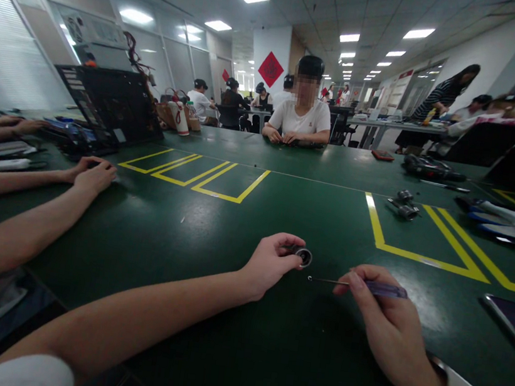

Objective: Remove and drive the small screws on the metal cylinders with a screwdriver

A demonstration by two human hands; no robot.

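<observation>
L hand (267, 265): round metal pc (304, 258) | R hand (388, 318): prob. screwdriver (387, 290), tip (309, 278) near pc

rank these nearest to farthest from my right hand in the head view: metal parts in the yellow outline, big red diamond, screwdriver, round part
1. Screwdriver: held in the right hand.
2. Round part: in the left hand, near the screwdriver's tip.
3. Metal parts: farther out, inside the yellow outline.
4. Big red diamond: on the pillar in the background.

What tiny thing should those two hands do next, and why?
I'd probably bring the screwdriver closer to the round metal part: the right hand grips the tool with its tip pointing left, the left hand holds the part with its hollow end showing, and a gap separates them.
</observation>
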